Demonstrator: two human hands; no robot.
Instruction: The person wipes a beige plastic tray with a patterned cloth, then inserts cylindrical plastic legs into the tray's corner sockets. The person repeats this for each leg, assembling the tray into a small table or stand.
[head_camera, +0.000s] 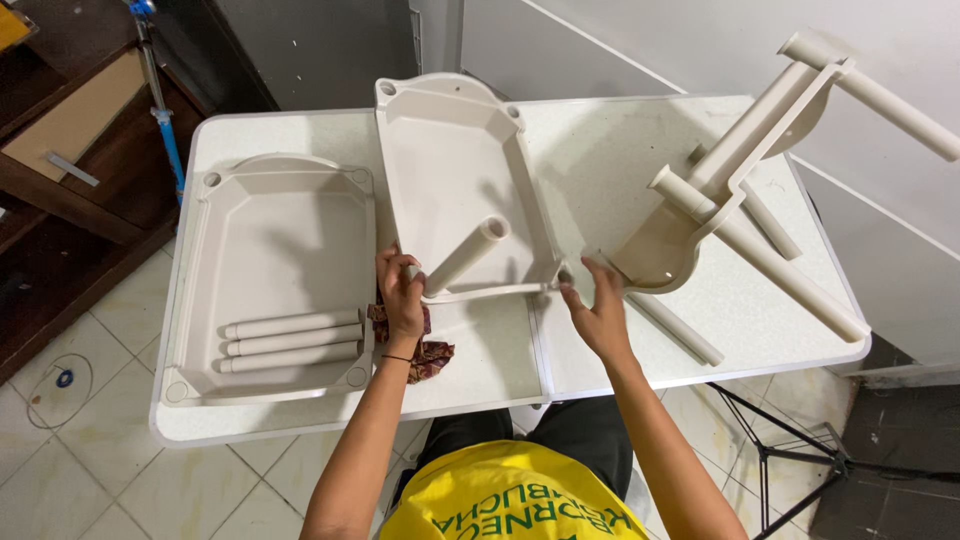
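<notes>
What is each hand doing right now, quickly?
Left hand: closed around a beige plastic tube leg.
Right hand: open, fingers touching the near corner of the middle beige plastic tray.

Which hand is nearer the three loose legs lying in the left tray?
Left. The left hand sits just right of the three loose legs; the right hand is farther right, past the middle tray.
</notes>
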